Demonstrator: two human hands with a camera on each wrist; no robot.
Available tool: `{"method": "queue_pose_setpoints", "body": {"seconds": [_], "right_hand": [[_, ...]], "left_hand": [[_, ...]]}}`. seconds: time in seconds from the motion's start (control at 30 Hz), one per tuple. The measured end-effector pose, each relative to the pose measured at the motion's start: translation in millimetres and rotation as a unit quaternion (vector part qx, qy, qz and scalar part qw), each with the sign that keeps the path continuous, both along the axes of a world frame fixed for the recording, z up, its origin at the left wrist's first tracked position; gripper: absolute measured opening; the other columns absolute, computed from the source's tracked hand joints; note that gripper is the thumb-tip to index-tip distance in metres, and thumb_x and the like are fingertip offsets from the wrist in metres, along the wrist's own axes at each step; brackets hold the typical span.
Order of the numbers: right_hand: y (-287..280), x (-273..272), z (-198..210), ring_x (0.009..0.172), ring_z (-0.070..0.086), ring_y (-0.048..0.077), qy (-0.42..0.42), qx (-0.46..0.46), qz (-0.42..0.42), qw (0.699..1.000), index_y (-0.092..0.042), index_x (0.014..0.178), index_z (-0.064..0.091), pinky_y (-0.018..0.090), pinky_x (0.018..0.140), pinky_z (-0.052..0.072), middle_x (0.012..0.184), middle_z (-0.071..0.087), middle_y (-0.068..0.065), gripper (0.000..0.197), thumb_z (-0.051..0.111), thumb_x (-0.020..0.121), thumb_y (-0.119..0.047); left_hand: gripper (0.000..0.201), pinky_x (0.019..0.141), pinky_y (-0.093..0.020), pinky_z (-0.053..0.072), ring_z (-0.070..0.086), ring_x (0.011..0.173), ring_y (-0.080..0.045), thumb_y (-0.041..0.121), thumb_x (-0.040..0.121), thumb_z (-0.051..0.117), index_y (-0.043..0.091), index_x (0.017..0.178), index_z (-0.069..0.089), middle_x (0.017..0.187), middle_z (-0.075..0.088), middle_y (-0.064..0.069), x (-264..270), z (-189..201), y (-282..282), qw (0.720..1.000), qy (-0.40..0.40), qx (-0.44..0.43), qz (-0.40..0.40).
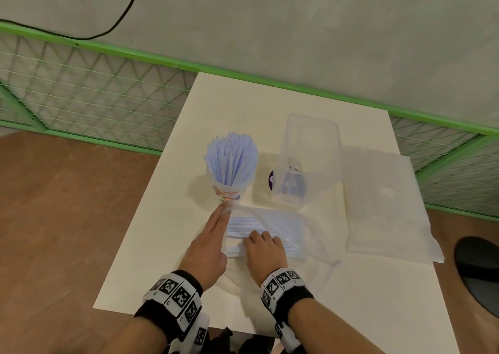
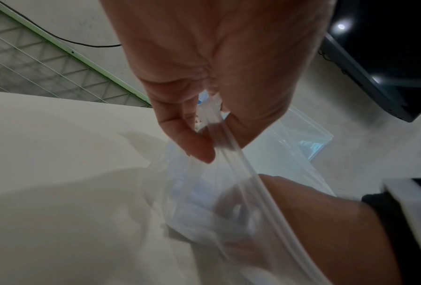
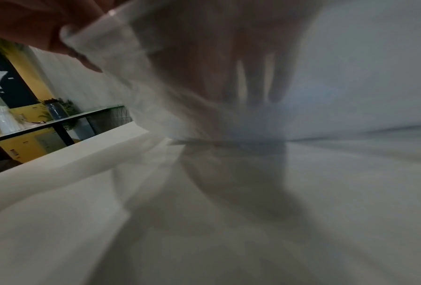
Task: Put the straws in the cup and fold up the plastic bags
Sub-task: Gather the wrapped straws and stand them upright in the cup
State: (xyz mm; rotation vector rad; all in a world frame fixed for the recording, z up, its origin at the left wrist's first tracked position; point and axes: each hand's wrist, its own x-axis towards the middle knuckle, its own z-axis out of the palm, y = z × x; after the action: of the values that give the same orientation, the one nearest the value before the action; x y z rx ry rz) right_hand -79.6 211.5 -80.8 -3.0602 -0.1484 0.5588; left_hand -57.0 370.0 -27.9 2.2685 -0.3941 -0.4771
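A paper cup (image 1: 229,193) packed with upright blue straws (image 1: 231,159) stands mid-table. In front of it lies a clear zip bag (image 1: 283,232) holding more blue straws (image 1: 243,225). My left hand (image 1: 225,209) pinches the bag's zip edge (image 2: 228,142) at its near-left corner and lifts it. My right hand (image 1: 260,239) reaches into the bag mouth, its fingers curled down over the straw bundle. In the right wrist view those fingers (image 3: 253,84) show only blurred through the plastic. The left hand (image 2: 211,135) is seen close up in the left wrist view.
A clear plastic container (image 1: 307,164) stands right of the cup. A second flat plastic bag (image 1: 386,205) lies at the right edge of the white table (image 1: 167,245). Behind runs a green wire fence (image 1: 94,91). A dark object (image 1: 478,267) sits on the floor at the right.
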Motion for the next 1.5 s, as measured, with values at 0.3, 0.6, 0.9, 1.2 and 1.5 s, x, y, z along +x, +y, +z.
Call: {"method": "queue_pose_setpoints", "body": {"seconds": [0.3, 0.6, 0.9, 1.2, 1.5], "right_hand": [[-1.3, -1.0, -3.0, 0.117, 0.051, 0.031, -0.011, 0.021, -0.011, 1.0, -0.014, 0.129, 0.05, 0.042, 0.096, 0.041, 0.128, 0.054, 0.008, 0.04, 0.05, 0.09, -0.006], [-1.0, 3.6, 2.0, 0.116, 0.052, 0.028, -0.014, 0.036, -0.015, 0.999, -0.015, 0.124, 0.053, 0.04, 0.095, 0.042, 0.125, 0.056, 0.006, 0.034, 0.046, 0.091, -0.01], [-1.7, 8.8, 2.7, 0.113, 0.054, 0.024, 0.005, 0.037, -0.005, 0.999, -0.016, 0.121, 0.053, 0.035, 0.09, 0.045, 0.123, 0.055, 0.002, 0.034, 0.052, 0.087, -0.013], [0.8, 8.8, 0.5, 0.117, 0.049, 0.028, 0.054, -0.026, 0.043, 0.997, -0.014, 0.117, 0.058, 0.04, 0.097, 0.039, 0.122, 0.055, 0.004, 0.031, 0.057, 0.088, -0.024], [-2.1, -1.0, 1.8, 0.116, 0.052, 0.03, 0.032, -0.029, 0.086, 0.995, -0.013, 0.121, 0.052, 0.043, 0.1, 0.035, 0.122, 0.059, 0.007, 0.031, 0.054, 0.092, -0.024]], "left_hand": [[0.104, 0.085, -0.028, 0.054, 0.054, 0.119, -0.011, -0.015, 0.069, 0.045, 0.037, 0.153, 0.014, 0.155, -0.004, 0.035, -2.9, 1.8, 0.9, 1.0, 0.014, 0.001, 0.016], [0.102, 0.092, -0.031, 0.053, 0.053, 0.12, -0.011, -0.015, 0.069, 0.045, 0.034, 0.153, 0.015, 0.156, -0.003, 0.033, -4.1, 3.7, -1.0, 1.0, 0.017, -0.007, 0.02], [0.103, 0.089, -0.033, 0.053, 0.055, 0.117, -0.013, -0.015, 0.069, 0.045, 0.035, 0.153, 0.015, 0.155, -0.003, 0.034, -6.2, 4.1, 0.2, 0.999, 0.023, -0.003, 0.03], [0.102, 0.088, -0.034, 0.054, 0.056, 0.114, -0.012, -0.013, 0.07, 0.044, 0.036, 0.153, 0.013, 0.155, -0.005, 0.034, -11.4, 3.6, -1.0, 0.999, 0.024, -0.003, 0.032], [0.102, 0.094, -0.035, 0.052, 0.051, 0.124, -0.012, -0.014, 0.067, 0.043, 0.035, 0.153, 0.016, 0.157, -0.001, 0.032, -16.5, 0.8, -3.1, 0.999, 0.015, -0.016, 0.033]]}}
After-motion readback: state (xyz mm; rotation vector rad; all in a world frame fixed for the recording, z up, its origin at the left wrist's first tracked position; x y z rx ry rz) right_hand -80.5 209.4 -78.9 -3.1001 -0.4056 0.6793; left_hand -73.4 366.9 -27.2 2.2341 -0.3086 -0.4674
